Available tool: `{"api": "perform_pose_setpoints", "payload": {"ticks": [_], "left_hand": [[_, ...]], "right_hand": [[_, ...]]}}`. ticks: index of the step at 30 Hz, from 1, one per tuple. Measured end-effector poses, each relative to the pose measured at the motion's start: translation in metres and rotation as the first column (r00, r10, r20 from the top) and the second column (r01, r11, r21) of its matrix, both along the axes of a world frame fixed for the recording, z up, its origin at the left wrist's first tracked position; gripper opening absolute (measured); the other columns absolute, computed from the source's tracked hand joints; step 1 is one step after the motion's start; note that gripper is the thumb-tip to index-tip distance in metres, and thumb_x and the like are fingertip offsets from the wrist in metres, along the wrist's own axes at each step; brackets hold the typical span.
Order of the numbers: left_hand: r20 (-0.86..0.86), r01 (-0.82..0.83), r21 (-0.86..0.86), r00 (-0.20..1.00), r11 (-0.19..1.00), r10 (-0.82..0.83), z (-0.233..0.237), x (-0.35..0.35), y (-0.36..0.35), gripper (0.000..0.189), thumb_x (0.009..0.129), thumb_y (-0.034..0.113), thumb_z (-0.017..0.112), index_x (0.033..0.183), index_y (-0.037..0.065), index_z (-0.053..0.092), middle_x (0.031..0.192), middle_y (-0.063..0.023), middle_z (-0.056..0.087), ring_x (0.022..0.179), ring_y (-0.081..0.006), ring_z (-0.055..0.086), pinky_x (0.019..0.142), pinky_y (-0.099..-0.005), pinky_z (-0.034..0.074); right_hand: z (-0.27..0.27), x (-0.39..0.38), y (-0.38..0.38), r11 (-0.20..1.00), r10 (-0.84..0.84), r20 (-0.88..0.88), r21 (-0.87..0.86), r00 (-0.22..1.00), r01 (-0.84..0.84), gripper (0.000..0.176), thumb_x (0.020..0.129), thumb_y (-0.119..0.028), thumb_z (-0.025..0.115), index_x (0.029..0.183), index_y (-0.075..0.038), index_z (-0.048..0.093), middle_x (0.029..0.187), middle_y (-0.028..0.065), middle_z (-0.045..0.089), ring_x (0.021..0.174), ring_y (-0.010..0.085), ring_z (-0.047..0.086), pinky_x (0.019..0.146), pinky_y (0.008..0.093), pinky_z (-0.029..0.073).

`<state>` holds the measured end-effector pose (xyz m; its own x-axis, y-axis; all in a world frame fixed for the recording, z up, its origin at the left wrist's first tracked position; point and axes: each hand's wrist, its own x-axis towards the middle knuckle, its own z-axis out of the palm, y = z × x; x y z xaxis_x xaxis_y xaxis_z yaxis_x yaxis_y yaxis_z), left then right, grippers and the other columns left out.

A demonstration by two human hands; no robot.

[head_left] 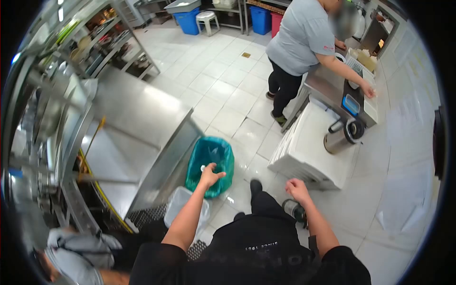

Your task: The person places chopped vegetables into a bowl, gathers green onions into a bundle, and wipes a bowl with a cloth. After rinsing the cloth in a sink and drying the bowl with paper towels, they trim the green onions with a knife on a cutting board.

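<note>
My left hand (212,176) is over a bin (209,142) lined with a green bag, its fingers spread apart. Beside the fingers is a small white scrap (203,168), seen against the liner. To the other side, my right hand (297,190) hangs loosely curled in front of my body, with nothing showing in it. Below that hand, a dark, rounded container (294,210) is partly hidden by my forearm and leg.
A steel counter (142,102) stands left of the bin, with a translucent tub (183,199) nearby. On the right, a steel pitcher (343,137) tops a white stack (316,123). A co-worker (304,38) reaches over a side table; another person (85,251) is at lower left.
</note>
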<state>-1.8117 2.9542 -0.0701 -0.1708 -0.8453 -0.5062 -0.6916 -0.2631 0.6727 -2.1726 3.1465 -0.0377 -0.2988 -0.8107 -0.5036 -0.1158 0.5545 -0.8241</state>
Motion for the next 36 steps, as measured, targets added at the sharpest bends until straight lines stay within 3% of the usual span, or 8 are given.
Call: {"api": "perform_pose_setpoints", "payload": {"ticks": [7, 13, 21, 24, 27, 29, 31, 36], "left_hand": [[0.087, 0.253, -0.101, 0.966, 0.962, -0.245, -0.075, -0.088, -0.167, 0.076, 0.073, 0.051, 0.077, 0.128, 0.003, 0.057, 0.119, -0.0227, 0.063, 0.111, -0.0368, 0.061, 0.096, -0.0422, 0.048], [-0.121, 0.374, 0.162, 0.926, 0.913, -0.358, -0.026, -0.153, -0.309, 0.069, 0.081, 0.051, 0.070, 0.129, 0.002, 0.055, 0.122, -0.0220, 0.062, 0.114, -0.0353, 0.060, 0.096, -0.0419, 0.047], [-0.418, -0.029, 0.078, 0.906, 0.996, 0.060, 0.044, -0.096, -0.496, 0.054, 0.091, 0.039, 0.064, 0.130, 0.003, 0.053, 0.128, -0.0158, 0.059, 0.116, -0.0321, 0.059, 0.096, -0.0413, 0.047], [-0.695, -0.267, 0.521, 0.419, 0.811, 0.585, 0.013, -0.015, -0.548, 0.059, 0.092, 0.040, 0.061, 0.137, 0.004, 0.046, 0.137, -0.0174, 0.051, 0.124, -0.0346, 0.051, 0.101, -0.0451, 0.044], [0.458, -0.404, 0.119, 0.833, 0.907, 0.311, -0.061, 0.027, -0.588, 0.074, 0.086, 0.050, 0.063, 0.141, 0.006, 0.040, 0.140, -0.0173, 0.047, 0.128, -0.0353, 0.047, 0.102, -0.0478, 0.043], [0.665, -0.263, 0.230, 0.746, 0.937, 0.046, -0.065, 0.034, -0.634, 0.083, 0.083, 0.057, 0.064, 0.143, 0.007, 0.036, 0.142, -0.0173, 0.045, 0.131, -0.0357, 0.044, 0.104, -0.0496, 0.042], [0.740, 0.171, 0.088, 0.648, 0.981, -0.179, -0.032, 0.034, -0.716, 0.083, 0.080, 0.056, 0.069, 0.141, 0.008, 0.040, 0.141, -0.0187, 0.046, 0.131, -0.0352, 0.043, 0.105, -0.0499, 0.040], [-0.086, -0.308, -0.230, 0.951, 0.923, 0.296, 0.002, 0.039, -0.940, 0.041, 0.082, 0.017, 0.073, 0.118, 0.002, 0.060, 0.125, -0.0220, 0.057, 0.096, -0.0279, 0.067, 0.082, -0.0388, 0.055]], "right_hand": [[-0.028, -0.060, -0.152, 0.976, -0.198, 0.163, 0.120, 0.967, 0.180, 0.018, 0.093, -0.017, 0.058, 0.097, 0.000, 0.061, 0.081, 0.0085, 0.068, 0.071, 0.0132, 0.063, 0.057, 0.0258, 0.049], [-0.007, -0.066, -0.404, 0.959, 0.239, -0.109, -0.131, 0.965, -0.252, 0.026, 0.087, -0.021, 0.064, 0.099, 0.001, 0.064, 0.086, 0.0139, 0.069, 0.078, 0.0233, 0.067, 0.074, 0.0346, 0.052], [0.043, -0.034, -0.729, 0.723, 0.435, -0.506, -0.297, 0.745, -0.624, 0.031, 0.087, -0.023, 0.065, 0.105, 0.002, 0.062, 0.094, 0.0156, 0.068, 0.085, 0.0259, 0.067, 0.076, 0.0355, 0.052], [0.056, -0.029, -0.826, 0.794, 0.567, -0.074, -0.215, 0.821, -0.568, 0.030, 0.087, -0.023, 0.065, 0.104, 0.002, 0.062, 0.093, 0.0151, 0.068, 0.084, 0.0282, 0.067, 0.075, 0.0378, 0.052], [0.013, -0.042, -0.899, 0.973, 0.231, 0.632, -0.139, 0.739, -0.185, 0.032, 0.086, -0.025, 0.063, 0.103, 0.002, 0.062, 0.093, 0.0175, 0.068, 0.083, 0.0334, 0.066, 0.076, 0.0415, 0.052], [-0.031, -0.064, -0.921, 0.821, 0.447, -0.629, 0.007, 0.636, -0.571, 0.032, 0.085, -0.027, 0.061, 0.099, 0.002, 0.064, 0.091, 0.0206, 0.068, 0.085, 0.0384, 0.065, 0.078, 0.0440, 0.052], [-0.100, -0.111, -0.936, 0.719, 0.654, -0.519, 0.200, 0.551, -0.665, 0.033, 0.084, -0.030, 0.059, 0.093, 0.001, 0.067, 0.090, 0.0233, 0.067, 0.086, 0.0402, 0.064, 0.078, 0.0453, 0.051], [-0.149, -0.156, -0.904, 0.507, 0.855, -0.442, 0.603, 0.271, -0.616, 0.034, 0.081, -0.030, 0.056, 0.098, -0.004, 0.069, 0.096, 0.0212, 0.069, 0.092, 0.0395, 0.066, 0.076, 0.0480, 0.053]]}}
